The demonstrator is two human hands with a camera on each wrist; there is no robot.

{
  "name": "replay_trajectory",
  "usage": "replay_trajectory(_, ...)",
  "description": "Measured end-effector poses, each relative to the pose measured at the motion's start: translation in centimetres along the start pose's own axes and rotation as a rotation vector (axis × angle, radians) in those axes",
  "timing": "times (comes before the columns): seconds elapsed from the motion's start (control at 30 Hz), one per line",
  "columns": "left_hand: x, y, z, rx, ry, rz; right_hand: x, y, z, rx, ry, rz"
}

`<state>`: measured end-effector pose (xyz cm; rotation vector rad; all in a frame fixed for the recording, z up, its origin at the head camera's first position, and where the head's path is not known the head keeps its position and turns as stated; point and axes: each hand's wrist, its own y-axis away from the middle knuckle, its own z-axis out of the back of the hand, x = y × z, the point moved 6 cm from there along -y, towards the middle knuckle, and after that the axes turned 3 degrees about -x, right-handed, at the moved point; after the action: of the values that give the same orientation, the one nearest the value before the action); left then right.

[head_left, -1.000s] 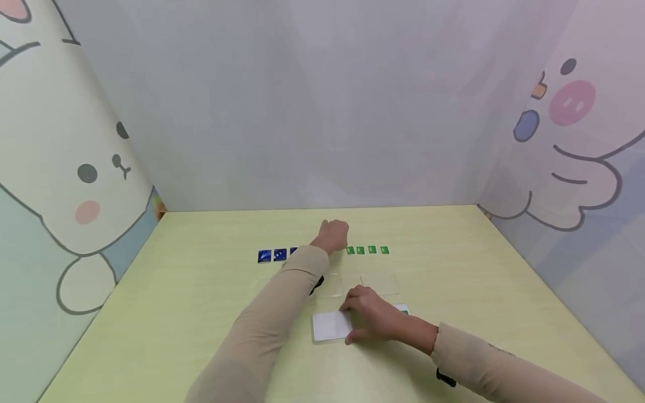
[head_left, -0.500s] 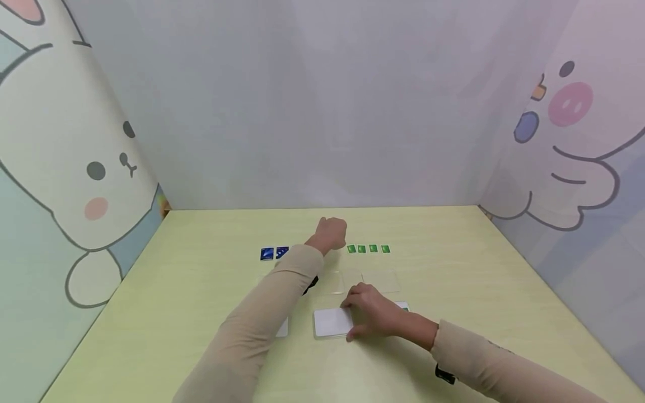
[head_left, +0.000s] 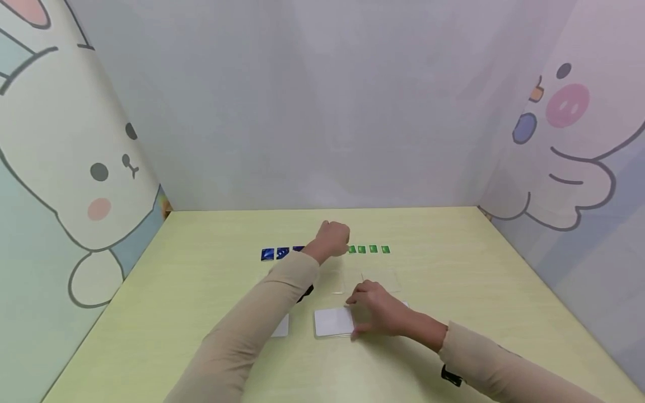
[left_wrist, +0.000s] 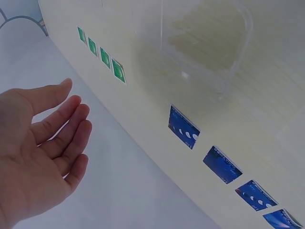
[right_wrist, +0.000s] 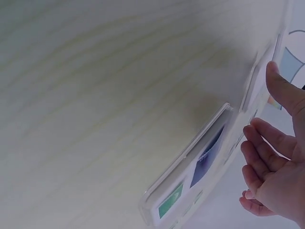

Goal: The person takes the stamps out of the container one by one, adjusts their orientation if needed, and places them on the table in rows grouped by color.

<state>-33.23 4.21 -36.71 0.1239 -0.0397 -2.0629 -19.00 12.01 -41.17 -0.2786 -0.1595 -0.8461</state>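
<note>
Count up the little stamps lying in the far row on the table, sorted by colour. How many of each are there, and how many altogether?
Blue stamps: 4
Green stamps: 4
Total: 8

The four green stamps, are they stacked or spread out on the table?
Spread out: the left wrist view shows the green stamps side by side in a row on the table, none lying over another.
</note>
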Motion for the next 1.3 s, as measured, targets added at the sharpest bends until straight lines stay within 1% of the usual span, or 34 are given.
replay_trajectory(0.2, -0.7, 0.8, -0.1, -0.018, 0.02, -0.028, -0.6, 0.8, 0.4, -0.028, 0.0, 0.019)
replay_trajectory(0.43, -1.5, 1.9, -0.3, -0.032, 0.021, -0.077, -1.4, 1.5, 1.1, -0.049, -0.01, 0.036)
replay_trajectory(0.53, -1.9, 2.4, -0.4, -0.033, 0.039, -0.098, -1.7, 1.8, 1.3, -0.062, -0.004, 0.047)
replay_trajectory(0.77, -2.9, 3.6, -0.6, -0.065, 0.028, -0.146, -2.6, 2.6, 1.5, -0.048, 0.005, 0.016)
replay_trajectory(0.93, -3.5, 4.6, -0.9, -0.067, 0.021, -0.17, -3.1, 3.0, 1.6, -0.049, 0.011, 0.016)
replay_trajectory(1.17, -4.0, 5.2, -1.4, -0.065, 0.023, -0.168, -3.7, 3.3, 1.8, -0.047, 0.011, -0.007)
replay_trajectory(1.3, -4.3, 5.5, -1.8, -0.07, 0.022, -0.183, -4.0, 3.6, 1.7, -0.031, 0.012, -0.032)
